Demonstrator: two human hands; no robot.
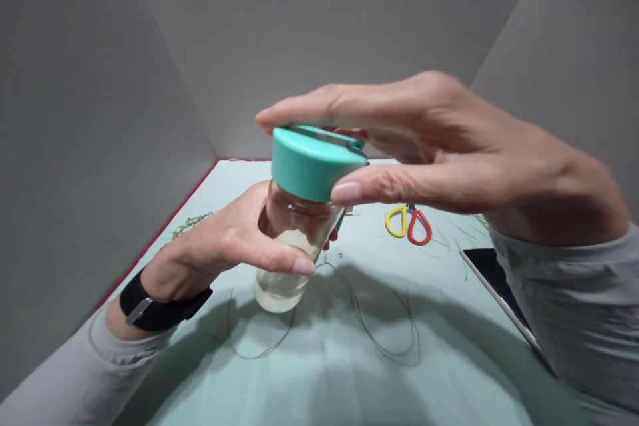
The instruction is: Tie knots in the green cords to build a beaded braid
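Note:
A clear bottle point(284, 289) with pale liquid in its lower part is held up over the table, tilted with its top to the right. My left hand point(244, 233) is wrapped round the bottle's body, thumb across the front. On top sits a turquoise lid point(314, 163). My right hand point(429, 140) grips this lid, with the thumb on its near side and the fingers over its top. Part of the lid's top and the bottle's far side are hidden by my hands. Below lies a thin looped cord point(384, 346) on the cloth.
Scissors point(419, 226) with one yellow and one red handle lie beyond the bottle, to the right. A dark flat object with a silvery edge point(509, 313) is partly under my right forearm. Greenish tangled strands point(192, 223) lie at the left, and grey walls point(319, 33) enclose the table point(329, 393).

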